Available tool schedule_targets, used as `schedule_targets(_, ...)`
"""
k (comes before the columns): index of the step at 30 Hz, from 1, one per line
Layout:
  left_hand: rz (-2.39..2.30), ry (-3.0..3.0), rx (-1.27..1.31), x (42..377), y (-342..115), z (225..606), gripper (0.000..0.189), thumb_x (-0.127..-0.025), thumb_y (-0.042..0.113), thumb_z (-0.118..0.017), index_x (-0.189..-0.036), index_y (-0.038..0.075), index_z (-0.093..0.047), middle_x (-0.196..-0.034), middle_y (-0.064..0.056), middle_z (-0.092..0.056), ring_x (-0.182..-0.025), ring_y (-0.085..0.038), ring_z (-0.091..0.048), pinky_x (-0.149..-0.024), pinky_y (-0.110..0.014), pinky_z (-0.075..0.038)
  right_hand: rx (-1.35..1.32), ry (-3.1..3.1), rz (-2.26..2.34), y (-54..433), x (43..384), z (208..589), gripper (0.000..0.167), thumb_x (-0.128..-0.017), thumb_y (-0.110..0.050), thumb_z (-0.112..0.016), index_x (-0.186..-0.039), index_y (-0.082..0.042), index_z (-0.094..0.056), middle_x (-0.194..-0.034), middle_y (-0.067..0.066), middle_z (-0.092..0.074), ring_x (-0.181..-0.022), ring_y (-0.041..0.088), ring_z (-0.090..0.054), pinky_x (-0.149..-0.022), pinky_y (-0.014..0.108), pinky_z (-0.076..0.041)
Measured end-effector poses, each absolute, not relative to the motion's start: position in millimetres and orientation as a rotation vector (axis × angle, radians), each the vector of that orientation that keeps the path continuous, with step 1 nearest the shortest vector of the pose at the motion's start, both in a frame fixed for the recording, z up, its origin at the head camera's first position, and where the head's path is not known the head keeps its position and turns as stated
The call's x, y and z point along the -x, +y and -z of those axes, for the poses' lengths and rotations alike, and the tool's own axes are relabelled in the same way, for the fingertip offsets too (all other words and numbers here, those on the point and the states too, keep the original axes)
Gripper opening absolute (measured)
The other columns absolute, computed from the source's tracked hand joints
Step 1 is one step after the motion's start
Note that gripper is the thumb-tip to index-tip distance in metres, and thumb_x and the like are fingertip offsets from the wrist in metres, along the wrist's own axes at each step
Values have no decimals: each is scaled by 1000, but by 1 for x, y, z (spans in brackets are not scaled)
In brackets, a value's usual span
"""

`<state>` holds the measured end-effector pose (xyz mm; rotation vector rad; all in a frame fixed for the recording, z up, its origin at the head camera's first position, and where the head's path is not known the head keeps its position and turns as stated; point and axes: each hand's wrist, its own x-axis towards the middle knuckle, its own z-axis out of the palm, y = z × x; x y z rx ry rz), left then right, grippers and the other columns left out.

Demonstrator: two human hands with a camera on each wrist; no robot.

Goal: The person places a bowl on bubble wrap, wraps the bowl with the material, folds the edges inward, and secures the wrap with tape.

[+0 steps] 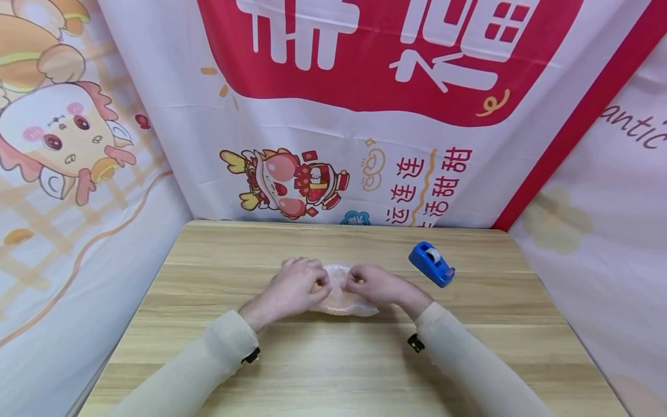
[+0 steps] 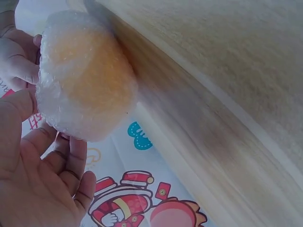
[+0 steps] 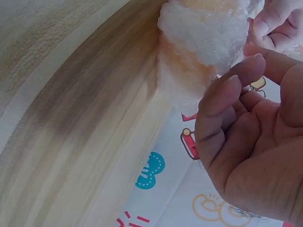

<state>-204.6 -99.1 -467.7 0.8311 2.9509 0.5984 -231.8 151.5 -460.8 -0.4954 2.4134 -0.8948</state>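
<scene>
A bundle of clear bubble wrap [image 1: 341,304] lies on the wooden table between my two hands. Through the wrap in the left wrist view, something orange [image 2: 92,71] shows; its kind is hidden by the layers. My left hand [image 1: 297,284] pinches the wrap's upper edge between thumb and forefinger, the other fingers bent beneath. Opposite it, my right hand [image 1: 377,284] also pinches the edge with thumb and forefinger. The right wrist view shows the bundle [image 3: 199,52] with overlapping, crumpled layers beside the curled fingers of the right hand [image 3: 255,127].
A blue tape dispenser [image 1: 431,263] with a roll of tape stands on the table to the right, beyond my right hand. Printed cloth [image 1: 292,127] hangs behind the table's back edge and along both sides. The wooden tabletop [image 1: 333,365] extends toward me.
</scene>
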Motion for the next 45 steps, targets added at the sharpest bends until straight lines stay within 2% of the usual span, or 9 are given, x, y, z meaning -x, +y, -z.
schedule_targets(4,-490,2992,-930,205,-102,471,11,-111,34,-82,-105,26,-84,-119,3,-80,-127,-26,-72,-123,-60,-53,527,2426,821,148,232,460,24,-121,-32,-68,-103,-15,-73,-84,-2,-63,-72,14,-56,-65,28,-47)
schedule_targets(7,-414,3026,-996,207,-106,474,11,-114,34,-79,-117,25,-84,-136,0,-80,-137,-28,-71,-128,-62,-52,582,2411,772,148,233,459,21,-121,-30,-68,-105,-17,-74,-88,-2,-65,-76,14,-59,-69,29,-50)
schedule_targets(11,-544,2983,-853,215,-109,479,30,-117,35,-75,-143,21,-75,-160,-5,-71,-151,-33,-67,-131,-65,-54,659,2384,729,148,234,456,20,-122,-29,-66,-107,-18,-74,-91,-2,-65,-80,15,-61,-74,30,-51)
schedule_targets(16,-822,2795,-611,232,-109,480,52,-114,29,-78,-162,14,-62,-156,-12,-74,-136,-31,-76,-114,-55,-69,710,2358,705,146,235,453,21,-122,-28,-65,-104,-19,-70,-88,-2,-61,-79,15,-61,-74,31,-49)
schedule_targets(19,-843,2726,-573,239,-107,477,53,-113,23,-80,-162,12,-63,-144,-12,-78,-120,-25,-77,-101,-46,-71,745,2373,668,145,235,452,21,-122,-27,-66,-102,-20,-69,-89,-3,-62,-81,16,-61,-76,32,-49)
schedule_targets(23,-802,2716,-569,244,-105,473,49,-110,19,-83,-156,11,-68,-133,-9,-77,-109,-19,-71,-95,-40,-69,786,2401,604,142,237,450,19,-121,-26,-68,-102,-21,-69,-90,-3,-62,-86,16,-62,-82,33,-50)
schedule_targets(33,-743,2714,-543,245,-103,473,36,-107,21,-88,-139,13,-74,-116,-6,-71,-98,-22,-65,-85,-35,-61,886,2472,440,132,237,452,22,-119,-21,-71,-97,-19,-67,-87,-4,-60,-83,15,-58,-82,33,-48)
schedule_targets(39,-745,2727,-548,244,-105,477,35,-106,21,-89,-136,14,-72,-113,-5,-71,-97,-21,-65,-83,-35,-60,841,2588,288,125,231,453,18,-117,-23,-75,-100,-21,-71,-85,-3,-63,-81,16,-60,-80,32,-49)
schedule_targets(45,-748,2739,-543,241,-100,479,44,-101,30,-95,-133,15,-68,-121,-6,-74,-103,-23,-67,-96,-42,-66,813,2633,253,121,228,453,22,-116,-24,-74,-95,-23,-70,-81,-5,-61,-76,15,-58,-73,30,-46)
